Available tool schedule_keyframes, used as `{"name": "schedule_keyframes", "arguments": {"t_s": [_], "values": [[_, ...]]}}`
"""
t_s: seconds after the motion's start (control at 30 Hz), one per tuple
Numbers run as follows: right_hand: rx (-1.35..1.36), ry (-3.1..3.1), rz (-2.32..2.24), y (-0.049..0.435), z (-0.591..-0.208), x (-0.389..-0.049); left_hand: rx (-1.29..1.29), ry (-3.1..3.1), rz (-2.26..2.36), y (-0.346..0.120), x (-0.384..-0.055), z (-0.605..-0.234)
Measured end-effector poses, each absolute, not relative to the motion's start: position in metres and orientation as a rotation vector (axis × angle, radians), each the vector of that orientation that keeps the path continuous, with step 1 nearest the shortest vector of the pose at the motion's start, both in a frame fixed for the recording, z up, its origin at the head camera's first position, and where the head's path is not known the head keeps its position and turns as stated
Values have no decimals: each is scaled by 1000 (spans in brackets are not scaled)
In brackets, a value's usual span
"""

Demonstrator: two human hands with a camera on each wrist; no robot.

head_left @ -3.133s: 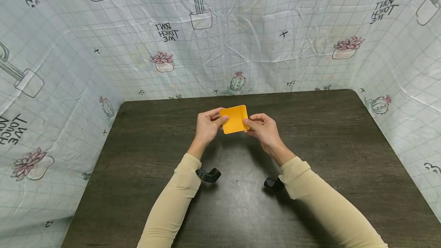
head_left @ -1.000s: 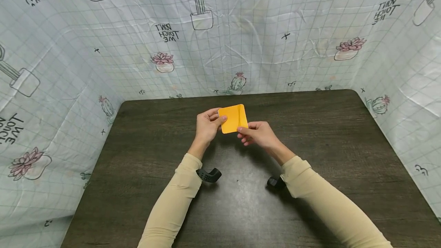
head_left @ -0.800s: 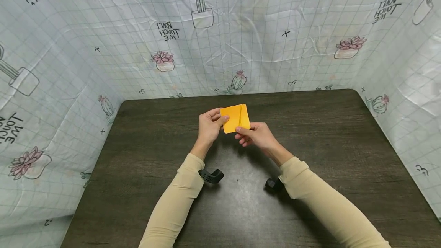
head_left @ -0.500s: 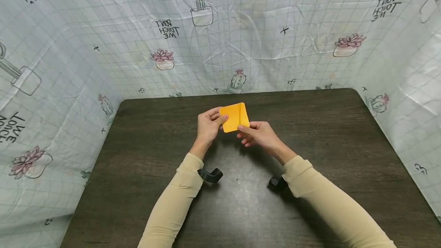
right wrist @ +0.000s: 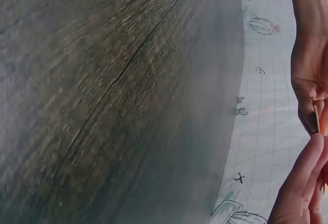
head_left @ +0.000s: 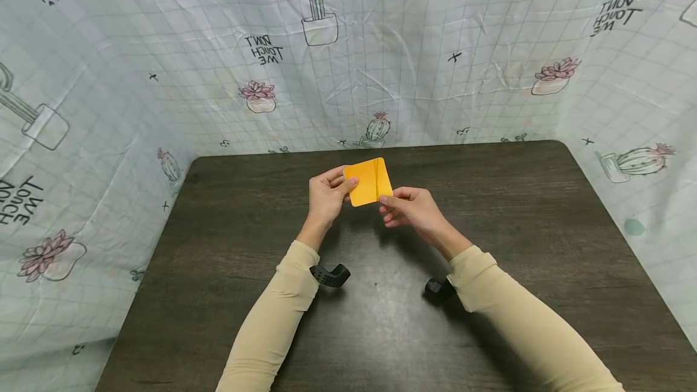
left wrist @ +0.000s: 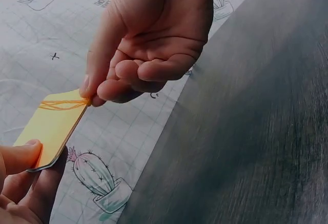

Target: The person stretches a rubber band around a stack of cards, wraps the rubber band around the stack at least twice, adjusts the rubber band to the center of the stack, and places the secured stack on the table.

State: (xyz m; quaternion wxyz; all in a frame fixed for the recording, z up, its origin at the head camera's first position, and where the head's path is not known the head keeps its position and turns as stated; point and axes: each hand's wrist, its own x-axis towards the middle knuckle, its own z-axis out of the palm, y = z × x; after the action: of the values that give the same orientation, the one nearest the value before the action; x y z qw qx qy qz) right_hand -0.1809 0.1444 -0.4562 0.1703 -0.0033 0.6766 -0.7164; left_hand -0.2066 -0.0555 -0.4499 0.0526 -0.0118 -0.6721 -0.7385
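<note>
Orange band [left wrist: 79,102] crosses the card [head_left: 363,184] at the end nearer the right hand [head_left: 417,210], which pinches that corner, while the left hand [head_left: 327,198] pinches the opposite end.

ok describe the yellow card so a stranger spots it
Over the dark wood table, find the left hand and right hand. Between them is a squarish yellow card; bright colour and thin orange strands set it apart from the pale printed cloth behind.

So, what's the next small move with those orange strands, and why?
I'd probably slide the strands toward the end of the card farthest from the left hand: they lie near that end and gather where the right hand pinches the edge, while the left hand grips the opposite end.
</note>
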Motion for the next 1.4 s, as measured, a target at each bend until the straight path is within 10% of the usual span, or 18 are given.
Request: {"name": "schedule_keyframes", "arguments": {"t_s": [1.4], "values": [[-221, 2268, -1903, 161, -437, -205, -422, -2351, -2214, -49, -194, -457]]}}
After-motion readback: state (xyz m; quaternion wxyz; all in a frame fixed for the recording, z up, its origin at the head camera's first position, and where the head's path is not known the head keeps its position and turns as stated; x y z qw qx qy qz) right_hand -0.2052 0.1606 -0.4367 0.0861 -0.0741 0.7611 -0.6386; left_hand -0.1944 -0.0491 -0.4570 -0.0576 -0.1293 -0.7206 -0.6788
